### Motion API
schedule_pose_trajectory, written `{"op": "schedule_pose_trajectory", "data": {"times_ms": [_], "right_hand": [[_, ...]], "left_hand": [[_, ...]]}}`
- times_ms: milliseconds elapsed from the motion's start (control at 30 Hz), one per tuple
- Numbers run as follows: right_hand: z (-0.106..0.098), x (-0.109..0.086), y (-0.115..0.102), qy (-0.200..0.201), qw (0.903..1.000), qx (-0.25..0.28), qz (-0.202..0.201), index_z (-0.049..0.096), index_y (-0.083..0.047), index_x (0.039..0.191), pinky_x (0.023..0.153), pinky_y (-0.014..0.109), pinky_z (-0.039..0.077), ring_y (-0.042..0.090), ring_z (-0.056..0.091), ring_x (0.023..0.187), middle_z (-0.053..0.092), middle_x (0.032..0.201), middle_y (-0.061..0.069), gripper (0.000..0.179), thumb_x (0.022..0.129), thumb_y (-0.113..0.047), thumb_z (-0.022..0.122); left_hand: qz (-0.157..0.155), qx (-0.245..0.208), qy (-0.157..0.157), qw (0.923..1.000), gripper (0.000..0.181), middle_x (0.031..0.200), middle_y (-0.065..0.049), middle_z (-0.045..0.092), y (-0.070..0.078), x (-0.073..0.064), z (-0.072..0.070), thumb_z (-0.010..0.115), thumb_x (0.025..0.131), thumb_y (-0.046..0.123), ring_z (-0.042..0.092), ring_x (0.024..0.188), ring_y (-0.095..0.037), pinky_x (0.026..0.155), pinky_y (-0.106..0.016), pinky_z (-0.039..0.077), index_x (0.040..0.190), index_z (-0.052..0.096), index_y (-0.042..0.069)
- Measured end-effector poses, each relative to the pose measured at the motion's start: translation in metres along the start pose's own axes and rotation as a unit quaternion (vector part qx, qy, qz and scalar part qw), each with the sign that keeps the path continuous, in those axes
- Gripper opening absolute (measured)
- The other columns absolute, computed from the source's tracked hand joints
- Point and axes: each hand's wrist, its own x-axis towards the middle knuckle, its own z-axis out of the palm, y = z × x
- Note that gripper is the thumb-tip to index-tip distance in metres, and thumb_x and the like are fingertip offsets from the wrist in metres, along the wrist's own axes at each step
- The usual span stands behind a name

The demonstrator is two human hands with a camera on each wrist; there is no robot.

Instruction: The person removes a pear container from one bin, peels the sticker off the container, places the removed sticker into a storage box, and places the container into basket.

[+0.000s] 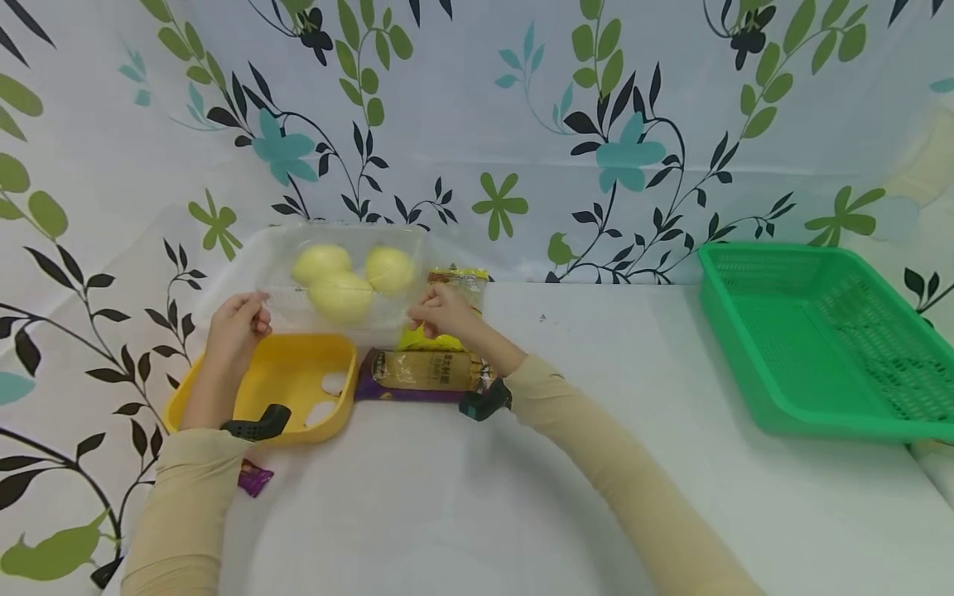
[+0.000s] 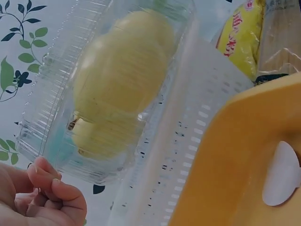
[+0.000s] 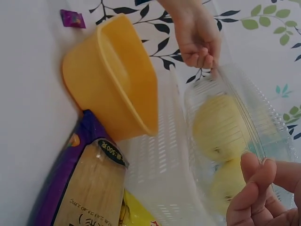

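A clear plastic clamshell box [image 1: 291,310] holding three round pale-yellow fruits [image 1: 340,298] is at the back left, over a white perforated basket [image 2: 200,89]. My left hand [image 1: 237,324] pinches one front corner of the box between thumb and fingers. At the opposite corner, my right hand [image 1: 445,313] pinches the box's edge with thumb and forefinger. The right wrist view shows both hands along the same side of the clear box [image 3: 237,101]. Short stems show on the fruits in the left wrist view.
In front of the box stands a yellow basin [image 1: 279,389] with white pieces inside. A purple-edged noodle pack [image 1: 425,372] and a yellow packet [image 1: 440,341] lie right of it. A small purple packet [image 1: 255,478] is nearer. A green basket [image 1: 812,339] stands far right.
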Motion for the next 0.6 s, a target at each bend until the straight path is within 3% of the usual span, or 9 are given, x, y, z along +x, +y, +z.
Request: {"op": "schedule_pose_trajectory", "data": {"times_ms": [200,267,467,600], "right_hand": [[0.0,0.014,-0.005,0.014,0.9994,0.009,0.032,0.04,-0.001,0.093,0.054,0.028,0.047,0.013,0.049,0.045,0.061,0.071,0.013,0.017,0.088,-0.005,0.056],[-0.001,0.019,-0.005,0.013,0.9993,0.01,0.033,0.04,-0.002,0.093,0.055,0.029,0.046,0.014,0.049,0.047,0.059,0.069,0.011,0.016,0.089,-0.005,0.054],[0.001,0.036,-0.002,-0.023,0.9995,-0.006,0.022,0.041,-0.001,0.088,0.051,0.027,0.039,0.014,0.043,0.054,0.056,0.075,0.011,0.011,0.092,-0.007,0.049],[0.005,0.046,0.001,-0.02,0.9993,0.01,0.03,0.04,-0.002,0.089,0.049,0.022,0.035,0.011,0.041,0.053,0.055,0.074,0.009,0.01,0.092,-0.005,0.049]], "left_hand": [[-0.004,-0.075,0.012,0.9971,0.015,0.066,-0.005,0.05,0.01,0.008,0.006,0.042,0.095,0.01,0.043,0.056,-0.012,0.053,-0.02,0.042,0.107,0.043,0.002],[-0.007,-0.081,0.023,0.9964,0.015,0.066,-0.006,0.05,0.011,0.01,0.007,0.042,0.095,0.008,0.044,0.056,-0.012,0.052,-0.02,0.042,0.108,0.045,0.002],[-0.028,-0.036,0.071,0.9965,0.035,0.066,-0.004,0.051,0.013,0.02,0.002,0.041,0.095,0.012,0.045,0.057,-0.011,0.054,-0.017,0.044,0.128,0.04,0.001],[-0.036,0.002,0.096,0.9947,0.043,0.063,-0.002,0.051,0.014,0.028,-0.001,0.041,0.095,0.012,0.047,0.055,-0.009,0.054,-0.016,0.044,0.135,0.033,-0.001]]}}
